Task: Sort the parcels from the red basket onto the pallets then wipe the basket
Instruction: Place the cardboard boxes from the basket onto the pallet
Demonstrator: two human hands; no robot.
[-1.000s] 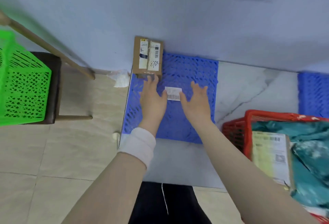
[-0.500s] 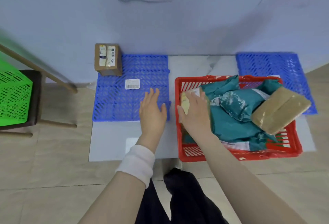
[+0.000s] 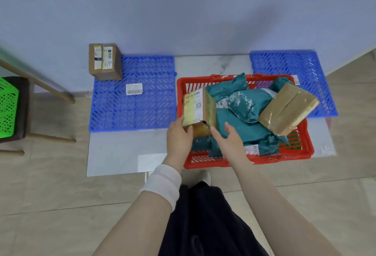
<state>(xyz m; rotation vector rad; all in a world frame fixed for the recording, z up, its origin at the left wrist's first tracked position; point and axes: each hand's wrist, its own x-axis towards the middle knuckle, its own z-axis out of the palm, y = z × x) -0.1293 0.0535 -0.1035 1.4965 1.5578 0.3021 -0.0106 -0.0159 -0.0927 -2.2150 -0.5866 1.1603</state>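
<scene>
The red basket [image 3: 301, 150] stands on a white floor panel between two blue pallets. In it lie several teal mailer bags [image 3: 240, 125] and a taped brown box [image 3: 289, 111] leaning on its right side. My left hand [image 3: 179, 135] grips the near end of a brown box with a yellowish label [image 3: 198, 105], tilted up at the basket's left edge. My right hand [image 3: 230, 137] touches that box's near right corner with straight fingers. A small brown box [image 3: 104, 61] sits at the far left corner of the left pallet [image 3: 132, 109]. The right pallet [image 3: 289, 66] holds no parcel.
A green basket [image 3: 7, 111] rests on a dark stool at the left edge. A wooden rod [image 3: 36, 80] leans against the wall near it. Paper signs hang on the wall above each pallet. A barcode label [image 3: 134, 89] lies on the left pallet. My dark trousers fill the bottom centre.
My view swung right from the left pallet to the basket. Both hands left the pallet; my left hand has taken hold of the labelled box and tilted it up at the basket's left side.
</scene>
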